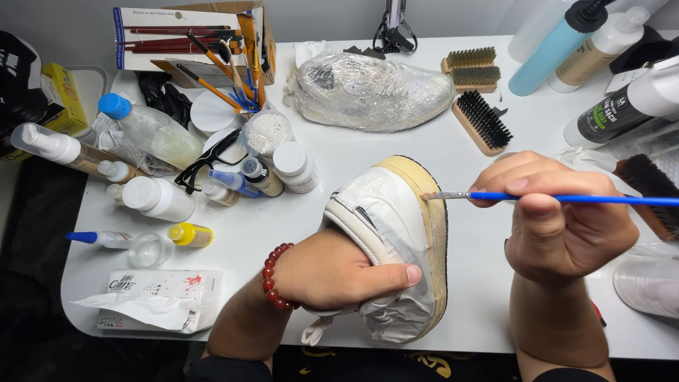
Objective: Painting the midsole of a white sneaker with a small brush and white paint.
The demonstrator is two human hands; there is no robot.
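Sneaker (396,240) over left fingers (339,272)

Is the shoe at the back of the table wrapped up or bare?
Wrapped. The back shoe is covered all over in clear, shiny plastic film, and it lies on the table beside the brushes.

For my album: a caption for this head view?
Left hand inside a masked white sneaker; right hand touches a blue paintbrush to its yellowed sole.
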